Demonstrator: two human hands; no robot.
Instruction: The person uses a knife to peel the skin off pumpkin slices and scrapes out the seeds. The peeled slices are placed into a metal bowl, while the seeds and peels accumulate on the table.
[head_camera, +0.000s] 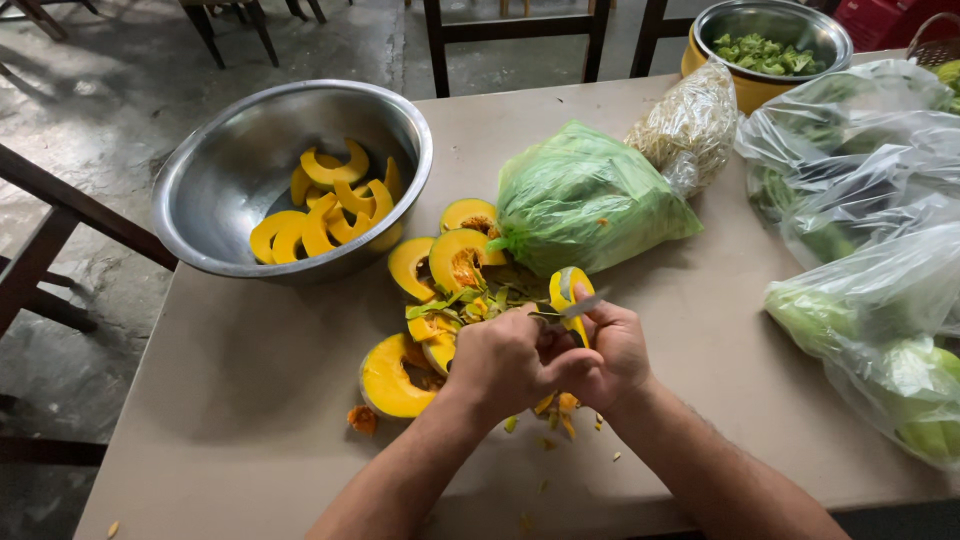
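- Orange pumpkin slice (568, 292) sits upright between my two hands, above the middle of the tan table (250, 400).
- My left hand (500, 362) has its fingers curled closed around the lower part of that slice.
- My right hand (612, 352) is closed on a knife (578, 307), whose blade lies against the slice's upper edge, thumb pressed near it.
- Just beyond my hands I see a heap of green peelings (462, 302) and several unpeeled pumpkin wedges (455, 255); another wedge (388, 380) lies just left of my left wrist.
- A steel bowl (215, 185) at the table's far left holds peeled slices (325, 210).
- A green bag (585, 200) lies behind the heap, touching the wedges.
- Clear bags of vegetables (870, 250) crowd the right side, well apart from my hands.
- A second bowl (770, 25) with chopped greens stands at the far right corner.
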